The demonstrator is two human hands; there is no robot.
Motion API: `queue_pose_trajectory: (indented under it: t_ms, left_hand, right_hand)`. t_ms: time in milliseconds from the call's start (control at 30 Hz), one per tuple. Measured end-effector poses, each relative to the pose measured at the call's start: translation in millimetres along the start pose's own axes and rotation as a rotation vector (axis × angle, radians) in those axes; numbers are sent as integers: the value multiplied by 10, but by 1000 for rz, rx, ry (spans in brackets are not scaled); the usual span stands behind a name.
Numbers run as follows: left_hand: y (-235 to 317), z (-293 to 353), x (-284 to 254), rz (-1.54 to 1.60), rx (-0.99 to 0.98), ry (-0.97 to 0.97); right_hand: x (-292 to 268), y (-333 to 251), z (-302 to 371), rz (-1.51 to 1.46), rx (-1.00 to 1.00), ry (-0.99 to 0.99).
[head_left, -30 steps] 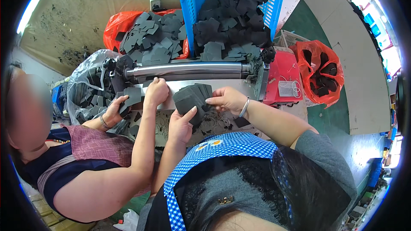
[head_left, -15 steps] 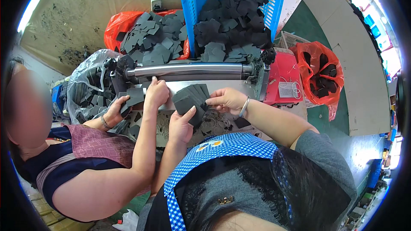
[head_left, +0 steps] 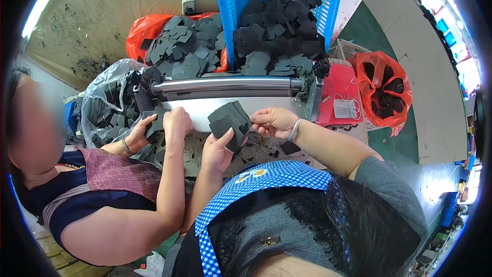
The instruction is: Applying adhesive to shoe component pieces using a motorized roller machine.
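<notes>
My left hand (head_left: pixel 217 153) grips a stack of dark grey flat cut pieces (head_left: pixel 228 118), thumb on top, in front of the metal roller. Beside the stack's right edge, my right hand (head_left: pixel 277 123) has its thumb and index finger pinched together. Whatever is between those fingertips is too small to make out. A co-worker sits at my left. One of that person's hands (head_left: pixel 137 134) holds similar dark pieces (head_left: pixel 151 123), and the other hand (head_left: pixel 177 121) reaches to them, just below the roller's left end.
The roller machine (head_left: pixel 228 84) has a silver plate (head_left: pixel 200 110) in front. Behind stand a blue basket (head_left: pixel 228 25) and a red bag (head_left: pixel 137 35) of dark pieces. A clear bag (head_left: pixel 97 83) lies left; an orange-red bag (head_left: pixel 403 79) stands right. Thin pale loops and scraps litter the table.
The stack in my left hand was fanned wider before and now looks narrower. My right hand has shifted slightly right. The co-worker's nearer hand has moved down and left from the roller.
</notes>
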State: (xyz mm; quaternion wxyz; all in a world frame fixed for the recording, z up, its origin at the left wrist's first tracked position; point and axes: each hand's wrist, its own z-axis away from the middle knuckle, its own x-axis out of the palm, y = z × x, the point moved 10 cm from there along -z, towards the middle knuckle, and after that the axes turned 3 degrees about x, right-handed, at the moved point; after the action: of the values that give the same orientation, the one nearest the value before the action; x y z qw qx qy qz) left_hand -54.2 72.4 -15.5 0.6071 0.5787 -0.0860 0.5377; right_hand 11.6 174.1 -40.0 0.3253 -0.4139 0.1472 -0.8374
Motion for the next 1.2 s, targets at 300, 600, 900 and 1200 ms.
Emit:
queue_pose_trajectory:
  t_ms: [300,600,900,1200]
  left_hand:
    - [38,-42,-177,-105,106,89]
    - [33,-4,-218,-94,124,116]
    - [-43,29,-43,-44,36,19]
    - [56,-5,-207,-124,120,132]
  right_hand:
    - [-560,-104,36,-98,-191,459]
    - [-392,-120,3,183,-84,350]
    - [3,-70,16,309,-119,117]
    - [-524,-258,105,53,-137,465]
